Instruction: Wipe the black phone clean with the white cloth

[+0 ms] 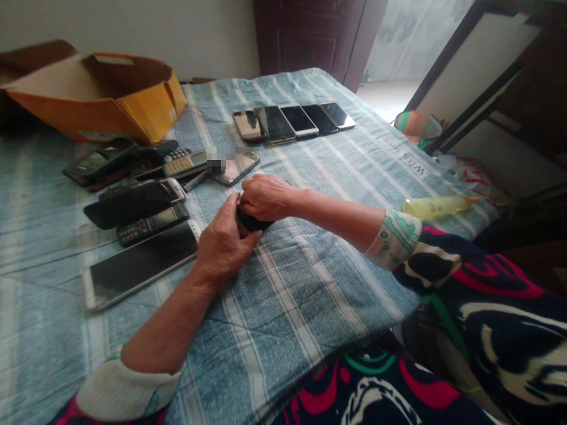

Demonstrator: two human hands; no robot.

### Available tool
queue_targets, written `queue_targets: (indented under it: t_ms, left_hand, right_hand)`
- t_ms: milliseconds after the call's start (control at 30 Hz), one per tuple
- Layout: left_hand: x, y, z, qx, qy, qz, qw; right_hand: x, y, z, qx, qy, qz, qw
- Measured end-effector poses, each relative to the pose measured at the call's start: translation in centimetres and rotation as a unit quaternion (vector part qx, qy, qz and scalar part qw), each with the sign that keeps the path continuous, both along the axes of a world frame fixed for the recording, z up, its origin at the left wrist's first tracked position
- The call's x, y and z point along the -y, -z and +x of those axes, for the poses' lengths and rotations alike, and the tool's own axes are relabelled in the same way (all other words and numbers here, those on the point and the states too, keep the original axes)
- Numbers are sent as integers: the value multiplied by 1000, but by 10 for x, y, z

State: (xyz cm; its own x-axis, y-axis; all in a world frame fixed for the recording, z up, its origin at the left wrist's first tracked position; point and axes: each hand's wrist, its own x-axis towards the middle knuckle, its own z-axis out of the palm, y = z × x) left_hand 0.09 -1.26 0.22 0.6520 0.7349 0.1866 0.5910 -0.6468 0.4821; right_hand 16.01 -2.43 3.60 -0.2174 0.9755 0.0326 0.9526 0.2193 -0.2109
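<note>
My left hand (224,242) is wrapped around the left end of a black phone (256,223), which the fingers largely cover. Over its top, my right hand (268,198) is closed with bent fingers pressed on it. Just left of my left wrist lies a large white phone (142,265) with a dark screen. Behind that are a small black keypad phone (153,224) and a tilted dark phone (133,203). A silver-edged phone (239,167) lies flat beyond my hands.
Several phones (301,121) form a row at the back of the striped cloth (305,254). More old phones, among them a keypad one (183,163), are piled before an open orange cardboard box (155,109). A yellow translucent tube-like thing (436,205) lies near the right edge.
</note>
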Motion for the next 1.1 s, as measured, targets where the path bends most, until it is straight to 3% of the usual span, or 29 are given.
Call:
queue_targets:
  t_ms: [167,433,600,733,833,967,1100]
  left_hand:
    - [1,5,0,47,2,-6,999]
    - [7,4,0,45,19,50,998]
    - [9,2,0,31,33,69,997]
    - [9,2,0,30,32,61,997]
    - [9,4,0,36,35,43,998]
    - [8,6,-1,52,45,35,997]
    - [9,7,-2,60,55,42,996]
  right_hand:
    - [-8,-4,2,-15,-2,-21,1000]
    - [-22,-15,23,-67,-125,-89,986]
    - [-21,-15,38,-63,-122,-72,988]
    - [-13,-8,66,-85,-84,-50,992]
    - [4,6,79,-83,-42,6,996]
    - [29,28,73,-131,49,102,985]
    - [29,40,57,-147,125,122,974]
